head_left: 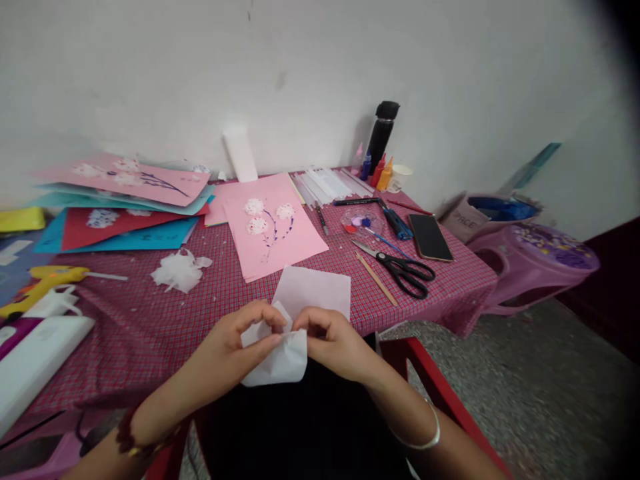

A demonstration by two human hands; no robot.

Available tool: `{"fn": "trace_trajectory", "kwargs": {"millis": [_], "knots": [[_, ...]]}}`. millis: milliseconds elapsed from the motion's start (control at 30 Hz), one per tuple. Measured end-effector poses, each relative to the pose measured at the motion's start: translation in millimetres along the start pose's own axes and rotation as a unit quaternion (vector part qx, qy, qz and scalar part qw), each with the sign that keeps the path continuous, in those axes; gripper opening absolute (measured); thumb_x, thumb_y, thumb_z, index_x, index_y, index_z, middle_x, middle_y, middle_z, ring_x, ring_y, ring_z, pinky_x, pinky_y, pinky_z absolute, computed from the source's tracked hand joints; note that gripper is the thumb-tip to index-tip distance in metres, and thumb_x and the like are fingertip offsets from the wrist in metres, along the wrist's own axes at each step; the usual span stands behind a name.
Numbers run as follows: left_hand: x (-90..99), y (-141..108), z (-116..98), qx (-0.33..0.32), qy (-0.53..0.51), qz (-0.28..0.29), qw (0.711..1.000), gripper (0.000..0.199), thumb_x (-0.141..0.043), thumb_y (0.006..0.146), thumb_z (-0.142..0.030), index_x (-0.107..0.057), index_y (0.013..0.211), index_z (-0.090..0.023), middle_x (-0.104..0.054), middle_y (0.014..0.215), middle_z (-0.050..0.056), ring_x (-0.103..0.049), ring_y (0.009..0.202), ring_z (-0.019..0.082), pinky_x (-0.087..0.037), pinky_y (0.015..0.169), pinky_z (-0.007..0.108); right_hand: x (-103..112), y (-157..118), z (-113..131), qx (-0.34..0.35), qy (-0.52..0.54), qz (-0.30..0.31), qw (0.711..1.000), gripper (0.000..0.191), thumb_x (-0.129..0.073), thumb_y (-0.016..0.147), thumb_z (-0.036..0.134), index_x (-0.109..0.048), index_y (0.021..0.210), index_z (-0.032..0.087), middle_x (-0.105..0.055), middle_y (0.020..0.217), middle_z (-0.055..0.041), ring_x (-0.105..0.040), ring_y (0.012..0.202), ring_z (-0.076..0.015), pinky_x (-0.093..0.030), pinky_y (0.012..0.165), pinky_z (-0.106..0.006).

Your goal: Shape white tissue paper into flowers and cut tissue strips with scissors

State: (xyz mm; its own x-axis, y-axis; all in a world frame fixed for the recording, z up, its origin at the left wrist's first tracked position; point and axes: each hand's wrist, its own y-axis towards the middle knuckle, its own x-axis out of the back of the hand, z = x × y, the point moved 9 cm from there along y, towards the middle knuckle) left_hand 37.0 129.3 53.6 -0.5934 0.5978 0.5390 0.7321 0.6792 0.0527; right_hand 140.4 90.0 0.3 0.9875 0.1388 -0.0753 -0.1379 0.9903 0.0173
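Between my two hands, over my lap at the table's front edge, is a white sheet of thin paper, folded and crumpled. My left hand pinches its top edge between thumb and fingers. On the other side my right hand grips the right corner, fingertips close to those of the left. Just behind, a flat pale sheet of paper lies at the table edge. Farther back rests a pink card with white paper blossoms and painted purple stems. A bunched white tissue piece sits to the left.
Black scissors, a wooden stick, a cutter and a phone lie at the right. Paint bottles and a black flask stand behind. A yellow glue gun and stacked cards occupy the left.
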Motion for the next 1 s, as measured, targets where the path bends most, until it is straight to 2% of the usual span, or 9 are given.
{"fn": "trace_trajectory", "kwargs": {"millis": [67,167,267,400,567,700,800,933,1000], "knots": [[1.9,-0.5,-4.4,0.005,0.029,0.0,1.0,0.006,-0.06,0.077,-0.017,-0.06,0.082,-0.02,-0.063,0.082,0.0,-0.061,0.082,0.016,-0.049,0.075,0.028,-0.1,1.1,7.3,0.013,-0.031,0.003,0.999,0.001,-0.062,0.077,0.015,-0.062,0.078,0.016,-0.053,0.063,0.0048,-0.044,0.056,-0.0077,-0.034,0.053,-0.019],[5.1,-3.5,-17.7,-0.008,0.073,-0.004,0.997,0.006,-0.061,0.073,-0.015,-0.058,0.073,-0.02,-0.059,0.075,-0.001,-0.058,0.075,0.015,-0.048,0.068,0.027,-4.0,-0.7,25.6,0.039,-0.081,0.017,0.996,0.01,-0.059,0.074,0.007,-0.063,0.078,0.016,-0.052,0.062,0.0053,-0.045,0.056,-0.0076,-0.034,0.052,-0.018],[6.3,-11.3,-38.7,-0.059,0.093,0.005,0.994,0.011,-0.059,0.075,-0.016,-0.055,0.067,-0.02,-0.055,0.07,-0.002,-0.056,0.073,0.015,-0.046,0.066,0.026,-11.5,-8.8,47.0,0.071,-0.12,0.045,0.989,0.013,-0.058,0.072,0.005,-0.062,0.077,0.017,-0.054,0.064,0.0051,-0.046,0.058,-0.0076,-0.035,0.054,-0.018],[1.4,-24.9,-58.3,-0.117,0.079,0.048,0.989,0.013,-0.055,0.085,-0.017,-0.056,0.073,-0.021,-0.057,0.077,-0.001,-0.057,0.079,0.015,-0.046,0.073,0.028,-18.8,-22.5,63.6,0.085,-0.148,0.082,0.982,0.013,-0.056,0.075,0.007,-0.063,0.078,0.017,-0.054,0.066,0.0049,-0.046,0.058,-0.0068,-0.034,0.054,-0.017],[-11.4,-27.0,-46.5,-0.077,0.053,0.075,0.993,0.011,-0.048,0.09,-0.02,-0.054,0.081,-0.022,-0.057,0.084,0.0,-0.055,0.083,0.015,-0.045,0.073,0.028,-16.6,-26.5,51.7,0.015,-0.069,0.088,0.994,0.004,-0.059,0.079,0.013,-0.058,0.077,0.016,-0.049,0.063,0.0061,-0.041,0.054,-0.0055,-0.033,0.051,-0.017],[-19.0,-20.6,-28.9,-0.018,0.06,0.052,0.997,0.008,-0.053,0.085,-0.023,-0.055,0.078,-0.022,-0.058,0.078,-0.001,-0.056,0.075,0.016,-0.043,0.066,0.028,-16.4,-24.8,30.5,-0.036,0.022,0.088,0.995,0.016,-0.069,0.075,0.019,-0.054,0.079,0.017,-0.052,0.067,0.0053,-0.043,0.056,-0.0059,-0.036,0.054,-0.018],[-19.8,-16.9,-23.7,0.02,0.038,0.038,0.998,0.009,-0.055,0.083,-0.023,-0.057,0.074,-0.021,-0.058,0.071,-0.003,-0.056,0.069,0.014,-0.041,0.061,0.026,-14.8,-24.0,16.5,-0.068,0.03,0.092,0.993,0.019,-0.071,0.075,0.024,-0.053,0.076,0.016,-0.049,0.064,0.0058,-0.041,0.054,-0.0058,-0.035,0.052,-0.018],[-13.7,-16.6,-25.0,0.048,0.018,0.05,0.997,0.005,-0.058,0.079,-0.02,-0.059,0.074,-0.02,-0.059,0.07,-0.004,-0.057,0.067,0.013,-0.043,0.061,0.024,-11.3,-21.4,24.3,-0.035,-0.004,0.103,0.994,0.011,-0.068,0.078,0.02,-0.058,0.078,0.015,-0.051,0.068,0.0045,-0.042,0.058,-0.0063,-0.036,0.056,-0.018],[-10.5,-17.3,-27.4,0.038,0.036,0.068,0.996,0.014,-0.063,0.074,-0.016,-0.062,0.087,-0.022,-0.064,0.085,-0.002,-0.06,0.079,0.015,-0.048,0.07,0.027,-11.8,-21.0,36.4,-0.008,-0.031,0.115,0.993,0.006,-0.066,0.079,0.017,-0.061,0.079,0.016,-0.054,0.07,0.004,-0.045,0.06,-0.0065,-0.037,0.057,-0.018]]}}
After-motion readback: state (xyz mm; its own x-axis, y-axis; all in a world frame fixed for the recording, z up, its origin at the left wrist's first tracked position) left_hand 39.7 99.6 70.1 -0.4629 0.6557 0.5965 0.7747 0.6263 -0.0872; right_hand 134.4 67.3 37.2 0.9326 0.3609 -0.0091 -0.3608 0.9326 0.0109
